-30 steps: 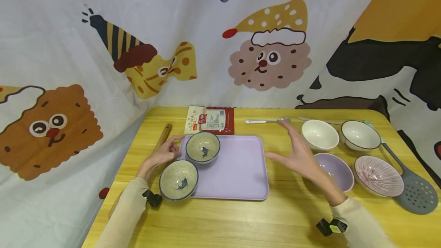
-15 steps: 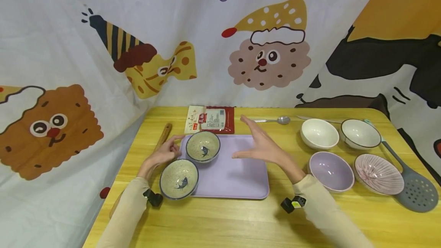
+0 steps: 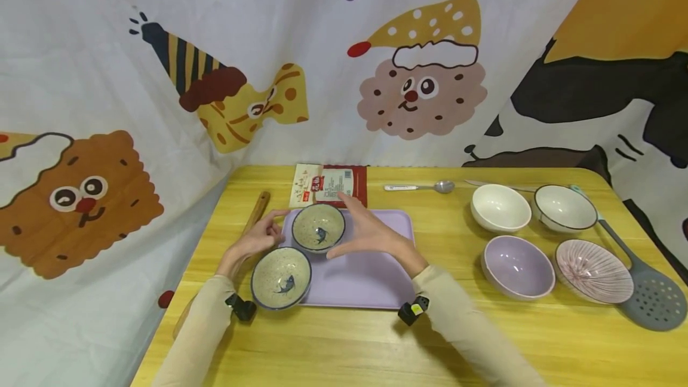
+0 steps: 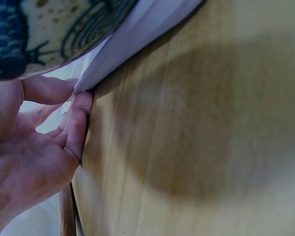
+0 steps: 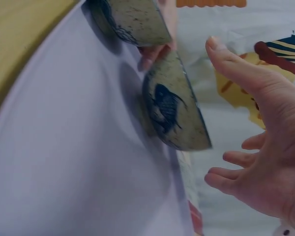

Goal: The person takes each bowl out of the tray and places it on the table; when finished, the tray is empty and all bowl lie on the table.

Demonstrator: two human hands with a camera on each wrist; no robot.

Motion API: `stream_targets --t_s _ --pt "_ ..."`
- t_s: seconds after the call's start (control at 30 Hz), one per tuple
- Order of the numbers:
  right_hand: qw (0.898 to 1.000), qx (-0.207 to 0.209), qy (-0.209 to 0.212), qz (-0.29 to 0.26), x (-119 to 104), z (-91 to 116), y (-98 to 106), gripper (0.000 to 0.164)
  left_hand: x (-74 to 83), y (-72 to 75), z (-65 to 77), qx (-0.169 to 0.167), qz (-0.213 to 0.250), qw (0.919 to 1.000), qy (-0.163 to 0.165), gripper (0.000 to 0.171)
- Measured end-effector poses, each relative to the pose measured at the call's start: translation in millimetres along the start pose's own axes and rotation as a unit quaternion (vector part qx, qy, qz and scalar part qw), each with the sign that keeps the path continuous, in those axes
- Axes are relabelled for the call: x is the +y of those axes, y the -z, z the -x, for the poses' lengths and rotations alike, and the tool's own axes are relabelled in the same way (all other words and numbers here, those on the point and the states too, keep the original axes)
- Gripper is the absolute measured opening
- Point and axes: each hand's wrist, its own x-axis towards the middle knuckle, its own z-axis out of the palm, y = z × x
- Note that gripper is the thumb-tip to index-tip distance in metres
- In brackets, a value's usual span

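Note:
A lilac tray lies on the table, with two speckled blue-rimmed fish bowls on its left part. The back bowl sits near the far left corner; the front bowl overhangs the left edge. My left hand pinches the tray's left rim between thumb and fingers, seen closely in the left wrist view. Just right of the back bowl, my right hand hovers over the tray with thumb and fingers spread. In the right wrist view a gap shows between this hand and the bowl.
At right stand a white bowl, a dark-rimmed bowl, a purple bowl and a striped bowl. A grey slotted turner lies beyond them. Behind the tray are a food packet and a spoon.
My right hand has swept left from beside the purple bowl, across the tray, to the back bowl's right side. The left hand has stayed at the tray's rim.

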Motion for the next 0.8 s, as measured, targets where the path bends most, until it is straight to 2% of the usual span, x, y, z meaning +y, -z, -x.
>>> stream_targets --t_s 0.23,0.5,0.6,0.8 --pt "1.000 -0.008 0.016 -0.007 2.2 -13.7 -20.8 0.139 -2.1 1.0 -1.5 0.002 0.010 0.9999 -0.012 0.071" --pt "1.000 0.006 0.011 -0.005 6.8 -17.9 -29.8 0.134 -1.6 0.1 -1.7 0.005 0.009 0.9998 -0.015 0.071" --pt "1.000 0.020 0.017 -0.009 9.1 -19.0 -31.9 0.131 -2.0 0.3 -1.2 0.006 0.009 0.9998 -0.014 0.071" --pt "0.997 0.079 0.025 0.000 16.9 -19.5 -40.4 0.127 -1.6 0.3 0.5 0.007 0.011 0.9997 -0.023 0.070"
